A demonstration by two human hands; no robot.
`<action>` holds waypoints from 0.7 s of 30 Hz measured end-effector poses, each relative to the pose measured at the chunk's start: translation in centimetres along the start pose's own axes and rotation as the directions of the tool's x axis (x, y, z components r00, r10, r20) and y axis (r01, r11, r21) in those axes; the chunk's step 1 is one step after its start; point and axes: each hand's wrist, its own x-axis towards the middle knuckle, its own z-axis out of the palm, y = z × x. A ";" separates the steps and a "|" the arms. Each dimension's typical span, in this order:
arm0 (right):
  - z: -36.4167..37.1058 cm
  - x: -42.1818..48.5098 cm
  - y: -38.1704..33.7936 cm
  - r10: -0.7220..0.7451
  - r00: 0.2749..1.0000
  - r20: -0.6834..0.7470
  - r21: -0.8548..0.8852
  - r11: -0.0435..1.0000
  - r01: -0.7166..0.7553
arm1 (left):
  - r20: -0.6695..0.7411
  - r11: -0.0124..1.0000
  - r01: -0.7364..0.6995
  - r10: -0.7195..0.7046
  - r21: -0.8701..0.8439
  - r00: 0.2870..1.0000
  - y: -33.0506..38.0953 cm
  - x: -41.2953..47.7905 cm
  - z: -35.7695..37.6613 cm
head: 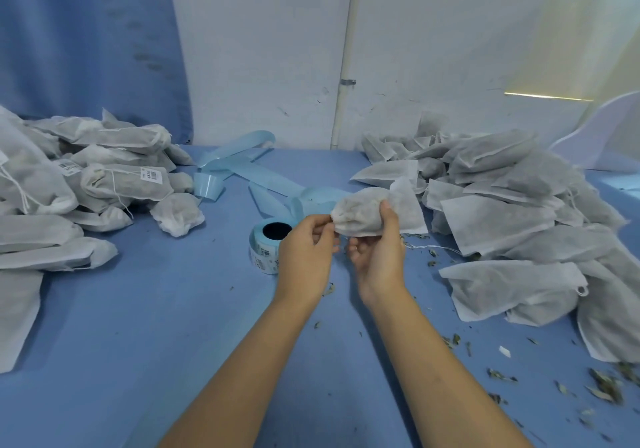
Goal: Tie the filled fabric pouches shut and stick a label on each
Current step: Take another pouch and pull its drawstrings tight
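- A pouch (pixel 360 214) is held just right of the label roll (pixel 270 250), gripped by the right hand (pixel 377 253), its end pinched by the left hand (pixel 306 250).
- Blue table (pixel 138 343) is seen in front of the roll, bounded by a left pile (pixel 104 177) and a right pile (pixel 502 205).

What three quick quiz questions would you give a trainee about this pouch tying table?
1. True or false: the label roll sits on the table left of the left hand.
2. Labelled pouches lie on the person's: A left, B right, C neither side.
3. What does the right hand hold up?
Key: 1 true; 2 A; 3 a filled pouch, its end pinched by the left hand.
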 end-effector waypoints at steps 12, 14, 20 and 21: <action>-0.4 -0.6 0.9 -0.024 0.983 0.180 -0.274 0.959 0.074 | -0.024 0.974 0.139 -0.146 -0.178 0.989 -0.5 0.2 0.0; -0.2 -0.6 1.0 0.007 0.977 0.213 -0.343 0.937 0.068 | -0.001 0.965 0.160 -0.164 -0.208 0.986 -0.4 0.2 0.1; -0.3 -0.8 1.0 0.035 0.964 0.263 -0.297 0.954 0.047 | 0.036 0.961 0.177 -0.173 -0.212 0.984 -0.2 0.0 0.2; -0.3 -0.7 0.9 0.043 0.963 0.266 -0.274 0.961 0.033 | 0.037 0.962 0.169 -0.165 -0.216 0.986 -0.1 0.0 0.2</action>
